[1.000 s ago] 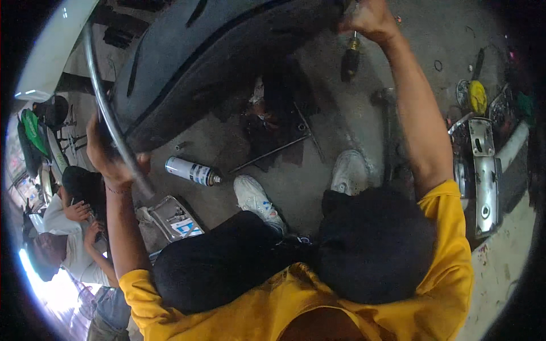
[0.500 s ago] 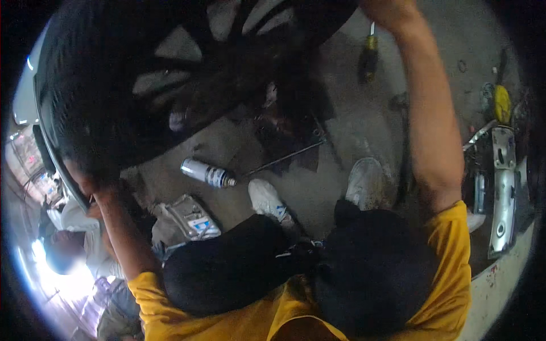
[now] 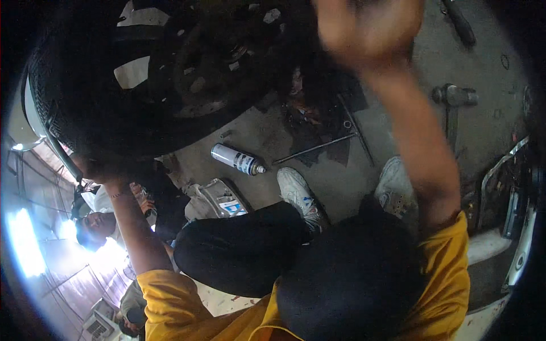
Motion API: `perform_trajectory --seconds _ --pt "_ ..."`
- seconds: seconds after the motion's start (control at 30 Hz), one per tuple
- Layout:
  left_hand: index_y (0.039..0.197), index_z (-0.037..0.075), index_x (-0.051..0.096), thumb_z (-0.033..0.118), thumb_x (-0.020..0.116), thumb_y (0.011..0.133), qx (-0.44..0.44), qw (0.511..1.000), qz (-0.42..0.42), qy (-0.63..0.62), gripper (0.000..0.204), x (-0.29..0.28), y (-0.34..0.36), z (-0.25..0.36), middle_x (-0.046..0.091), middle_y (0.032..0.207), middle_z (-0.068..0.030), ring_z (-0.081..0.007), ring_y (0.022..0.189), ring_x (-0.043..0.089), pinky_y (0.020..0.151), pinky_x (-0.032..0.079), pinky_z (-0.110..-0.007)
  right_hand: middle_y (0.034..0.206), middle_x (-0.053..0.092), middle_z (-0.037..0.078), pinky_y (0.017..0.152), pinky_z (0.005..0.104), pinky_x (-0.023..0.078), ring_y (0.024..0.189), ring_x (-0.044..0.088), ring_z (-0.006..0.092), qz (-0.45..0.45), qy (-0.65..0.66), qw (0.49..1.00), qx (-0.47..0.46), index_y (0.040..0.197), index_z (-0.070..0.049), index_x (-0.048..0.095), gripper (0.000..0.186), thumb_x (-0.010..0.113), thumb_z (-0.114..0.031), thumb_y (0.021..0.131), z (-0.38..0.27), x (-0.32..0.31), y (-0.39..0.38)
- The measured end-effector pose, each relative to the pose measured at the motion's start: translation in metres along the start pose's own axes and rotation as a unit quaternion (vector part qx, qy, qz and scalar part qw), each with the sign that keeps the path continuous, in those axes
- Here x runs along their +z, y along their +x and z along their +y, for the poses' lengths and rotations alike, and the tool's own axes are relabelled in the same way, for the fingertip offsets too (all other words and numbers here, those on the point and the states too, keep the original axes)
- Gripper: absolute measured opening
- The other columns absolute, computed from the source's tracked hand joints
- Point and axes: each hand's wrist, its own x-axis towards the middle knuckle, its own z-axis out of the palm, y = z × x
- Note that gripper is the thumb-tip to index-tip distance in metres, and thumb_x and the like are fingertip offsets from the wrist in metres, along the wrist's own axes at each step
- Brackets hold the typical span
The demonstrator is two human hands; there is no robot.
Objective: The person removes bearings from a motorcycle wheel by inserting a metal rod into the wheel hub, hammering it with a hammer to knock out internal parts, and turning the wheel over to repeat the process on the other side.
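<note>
While the left hand (image 3: 94,169) wraps closed around the lower edge of the tyre (image 3: 74,113), the wheel (image 3: 187,62) stands lifted off the concrete floor (image 3: 273,136), apparently supported from both sides. At the wheel's far side, the right hand (image 3: 364,28) is blurred; its grip cannot be told. Below the wheel, near the left hand, lies a white spray can (image 3: 238,159); a metal rod (image 3: 315,148) lies beyond it.

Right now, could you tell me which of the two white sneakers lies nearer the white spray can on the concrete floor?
The left white sneaker, just right of the white spray can; the other white sneaker sits farther right, beneath the raised right forearm.
</note>
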Motion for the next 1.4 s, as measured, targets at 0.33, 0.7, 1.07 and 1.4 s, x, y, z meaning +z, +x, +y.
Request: perform_trajectory --seconds 0.33,0.7,1.07,1.4 --pt "0.116 -0.006 0.053 0.040 0.074 0.076 0.115 0.963 -0.094 0.227 0.065 -0.006 0.007 0.027 0.065 0.111 -0.0186 -0.0264 0.098 0.065 0.087 0.051 -0.037 0.100 0.055 0.018 0.078 0.0426 0.047 0.091 0.056 0.0313 -0.477 0.163 0.809 0.301 0.133 -0.017 0.051 0.063 0.071 -0.019 0.073 -0.109 -0.065 -0.023" --pt "0.110 -0.006 0.058 0.010 0.064 0.088 0.131 0.988 -0.059 0.057 0.027 0.009 0.006 0.044 0.068 0.095 -0.0103 -0.0197 0.081 0.065 0.072 0.053 -0.033 0.098 0.057 0.018 0.076 0.0458 0.045 0.092 0.056 0.0321 -0.547 0.109 0.782 0.279 0.133 -0.019 0.053 0.061 0.067 -0.019 0.073 -0.112 -0.047 0.000" --pt "0.128 -0.005 0.049 0.023 0.067 0.085 -0.036 0.980 -0.125 0.153 0.054 0.015 -0.028 0.048 0.060 0.121 -0.0148 -0.0293 0.108 0.060 0.094 0.047 -0.037 0.116 0.051 0.026 0.089 0.0526 0.042 0.107 0.050 0.0413 -0.594 0.112 0.736 0.304 0.135 -0.013 0.049 0.067 0.065 -0.012 0.070 -0.121 -0.058 -0.004" --pt "0.136 -0.005 0.044 0.062 0.045 0.091 -0.382 0.763 -0.010 -0.521 0.081 0.025 -0.094 0.068 0.047 0.137 -0.0225 -0.0285 0.122 0.052 0.100 0.044 -0.041 0.131 0.050 0.021 0.099 0.0604 0.038 0.120 0.048 0.0392 -0.157 0.329 0.212 0.906 0.136 0.000 0.044 0.073 0.049 -0.056 0.090 -0.029 -0.156 0.116"
